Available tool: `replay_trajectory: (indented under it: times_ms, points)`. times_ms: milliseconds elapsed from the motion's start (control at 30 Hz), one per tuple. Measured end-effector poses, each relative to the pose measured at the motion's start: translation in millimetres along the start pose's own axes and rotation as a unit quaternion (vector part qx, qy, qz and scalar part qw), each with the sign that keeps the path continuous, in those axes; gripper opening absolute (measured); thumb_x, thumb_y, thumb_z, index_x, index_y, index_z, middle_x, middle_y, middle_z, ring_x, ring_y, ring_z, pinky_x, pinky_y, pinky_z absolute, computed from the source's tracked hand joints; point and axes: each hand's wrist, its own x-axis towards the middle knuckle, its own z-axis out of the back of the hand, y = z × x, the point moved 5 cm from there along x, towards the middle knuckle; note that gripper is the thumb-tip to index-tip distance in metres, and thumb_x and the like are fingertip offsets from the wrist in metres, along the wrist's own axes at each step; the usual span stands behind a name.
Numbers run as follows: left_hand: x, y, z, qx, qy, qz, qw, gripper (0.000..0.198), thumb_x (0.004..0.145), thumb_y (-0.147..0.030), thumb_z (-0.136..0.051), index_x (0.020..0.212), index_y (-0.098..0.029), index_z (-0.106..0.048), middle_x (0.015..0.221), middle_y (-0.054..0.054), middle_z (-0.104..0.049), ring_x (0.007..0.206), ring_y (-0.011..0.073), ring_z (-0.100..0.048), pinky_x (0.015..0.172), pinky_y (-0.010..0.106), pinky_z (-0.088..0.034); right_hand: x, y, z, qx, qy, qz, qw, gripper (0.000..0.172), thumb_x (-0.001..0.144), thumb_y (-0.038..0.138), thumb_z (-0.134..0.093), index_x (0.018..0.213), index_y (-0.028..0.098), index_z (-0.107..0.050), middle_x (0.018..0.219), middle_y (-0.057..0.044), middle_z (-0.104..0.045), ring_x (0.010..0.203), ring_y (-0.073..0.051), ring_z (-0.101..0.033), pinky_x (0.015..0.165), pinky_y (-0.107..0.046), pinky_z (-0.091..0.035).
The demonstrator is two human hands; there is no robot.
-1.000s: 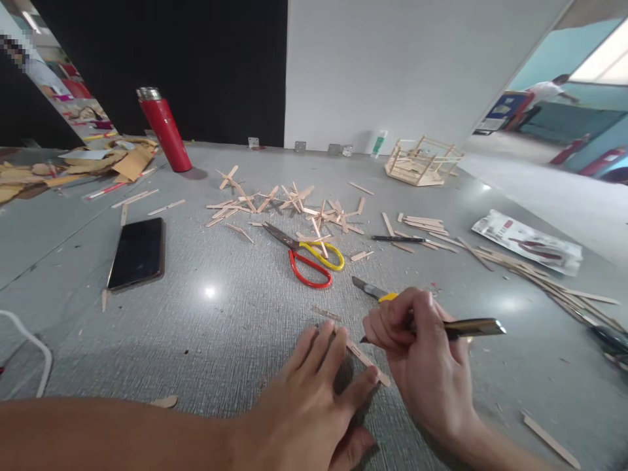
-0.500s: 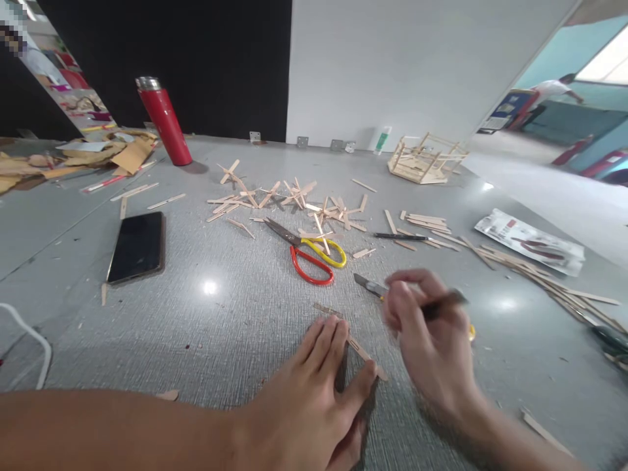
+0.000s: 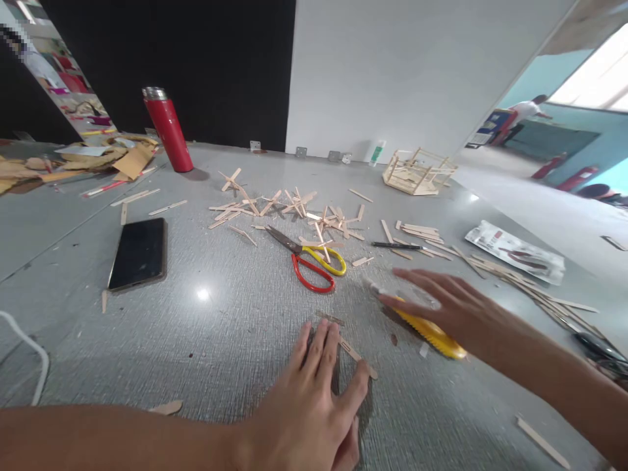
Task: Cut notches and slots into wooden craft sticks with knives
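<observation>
My left hand [image 3: 318,386] lies on the table, its fingertips and thumb pinning a slotted wooden craft stick [image 3: 350,348]. Part of that stick is hidden under the fingers. Another thin piece of wood [image 3: 330,318] lies just beyond the fingertips. My right hand [image 3: 441,297] hovers over a yellow utility knife [image 3: 432,337], fingers stretched and thumb apart from them. The thumb is close to the knife; whether it touches is unclear. The knife's blade end points left and is blurred. Scissors [image 3: 314,261] with red and yellow handles lie beyond both hands.
Loose craft sticks [image 3: 294,204] are heaped beyond the scissors. A black pen [image 3: 397,246], a stick frame [image 3: 419,173], a glue tube [image 3: 377,154] and a white packet [image 3: 515,252] are to the right. A phone [image 3: 139,254] and red flask [image 3: 169,131] stand left.
My right hand has opened from its curled grip and swung over the yellow knife; the dark thing it held no longer shows in it. My left hand still pins the stick.
</observation>
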Motion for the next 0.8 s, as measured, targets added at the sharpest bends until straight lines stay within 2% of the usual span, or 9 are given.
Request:
replay_trajectory:
  times_ms: [233, 300, 367, 400, 467, 533, 600, 700, 800]
  points:
    - [1.7, -0.5, 1.1, -0.043, 0.000, 0.014, 0.999, 0.060, 0.102, -0.036, -0.050, 0.156, -0.012, -0.038, 0.163, 0.039, -0.022, 0.154, 0.0490, -0.009, 0.121, 0.066, -0.031, -19.1, 40.5, 10.1, 0.023, -0.112, 0.129, 0.985, 0.046, 0.099, 0.005, -0.047, 0.137, 0.026, -0.062, 0.137, -0.009, -0.072, 0.127, -0.030, -0.067, 0.103, -0.047, -0.058]
    - [1.2, -0.1, 0.6, -0.063, 0.000, 0.025, 0.998, 0.061, 0.102, -0.035, -0.052, 0.158, -0.017, -0.037, 0.167, 0.035, -0.016, 0.155, 0.0478, -0.007, 0.122, 0.067, -0.028, -16.5, 46.0, 16.5, 0.116, -0.145, 0.081, 0.979, 0.033, 0.099, 0.009, -0.051, 0.124, 0.026, -0.064, 0.126, -0.009, -0.075, 0.120, -0.029, -0.070, 0.097, -0.044, -0.061]
    - [0.5, 1.0, -0.1, -0.081, 0.001, 0.035, 0.996, 0.063, 0.101, -0.034, -0.053, 0.160, -0.023, -0.035, 0.170, 0.031, -0.012, 0.156, 0.0468, -0.006, 0.122, 0.067, -0.027, -9.0, 42.6, 24.1, 0.244, -0.205, -0.066, 0.946, 0.018, 0.096, 0.014, -0.059, 0.107, 0.027, -0.062, 0.105, -0.006, -0.073, 0.109, -0.026, -0.073, 0.096, -0.041, -0.060]
    - [0.2, 1.7, -0.4, -0.089, 0.003, 0.039, 0.995, 0.063, 0.102, -0.034, -0.053, 0.161, -0.024, -0.034, 0.171, 0.029, -0.011, 0.156, 0.0463, -0.006, 0.122, 0.067, -0.027, -4.9, 40.5, 27.4, 0.326, -0.246, -0.142, 0.902, 0.016, 0.094, 0.014, -0.063, 0.102, 0.028, -0.059, 0.094, -0.003, -0.069, 0.107, -0.024, -0.073, 0.097, -0.039, -0.059]
    - [0.2, 2.8, -0.1, -0.100, 0.012, 0.043, 0.994, 0.062, 0.102, -0.034, -0.052, 0.161, -0.024, -0.035, 0.171, 0.028, -0.010, 0.157, 0.0456, -0.005, 0.123, 0.066, -0.026, 7.8, 41.4, 31.3, 0.508, -0.313, -0.238, 0.767, 0.016, 0.092, 0.020, -0.068, 0.101, 0.029, -0.058, 0.086, 0.001, -0.064, 0.101, -0.020, -0.069, 0.093, -0.032, -0.057]
    - [0.9, 3.1, 1.5, -0.108, 0.024, 0.042, 0.993, 0.062, 0.101, -0.034, -0.053, 0.160, -0.022, -0.037, 0.171, 0.029, -0.011, 0.157, 0.0458, -0.003, 0.123, 0.067, -0.025, 26.5, 47.9, 36.3, 0.660, -0.367, -0.254, 0.604, 0.019, 0.084, 0.026, -0.075, 0.083, 0.026, -0.056, 0.072, 0.003, -0.055, 0.075, -0.014, -0.057, 0.081, -0.024, -0.056]
    - [2.0, 3.3, 3.3, -0.113, 0.037, 0.046, 0.992, 0.064, 0.099, -0.033, -0.056, 0.160, -0.021, -0.037, 0.170, 0.030, -0.012, 0.156, 0.0465, -0.001, 0.122, 0.068, -0.024, 47.8, 57.4, 36.3, 0.756, -0.348, -0.280, 0.480, 0.033, 0.087, 0.035, -0.070, 0.065, 0.022, -0.050, 0.062, 0.004, -0.043, 0.061, -0.012, -0.042, 0.070, -0.024, -0.054]
    - [2.9, 3.0, 4.7, -0.119, 0.043, 0.049, 0.991, 0.066, 0.097, -0.031, -0.059, 0.160, -0.024, -0.037, 0.170, 0.030, -0.013, 0.156, 0.0461, -0.001, 0.122, 0.068, -0.025, 68.8, 68.9, 37.0, 0.796, -0.355, -0.280, 0.403, 0.043, 0.095, 0.030, -0.060, 0.056, 0.021, -0.043, 0.048, 0.007, -0.025, 0.047, -0.011, -0.017, 0.047, -0.023, -0.037]
    - [2.4, 2.7, 4.7, -0.123, 0.026, 0.045, 0.991, 0.062, 0.102, -0.038, -0.053, 0.161, -0.027, -0.035, 0.171, 0.028, -0.013, 0.157, 0.0445, -0.002, 0.122, 0.068, -0.025, 77.1, 77.4, 30.6, 0.798, -0.364, -0.267, 0.400, 0.044, 0.095, 0.028, -0.058, 0.054, 0.021, -0.043, 0.045, 0.007, -0.023, 0.045, -0.012, -0.012, 0.043, -0.027, -0.024]
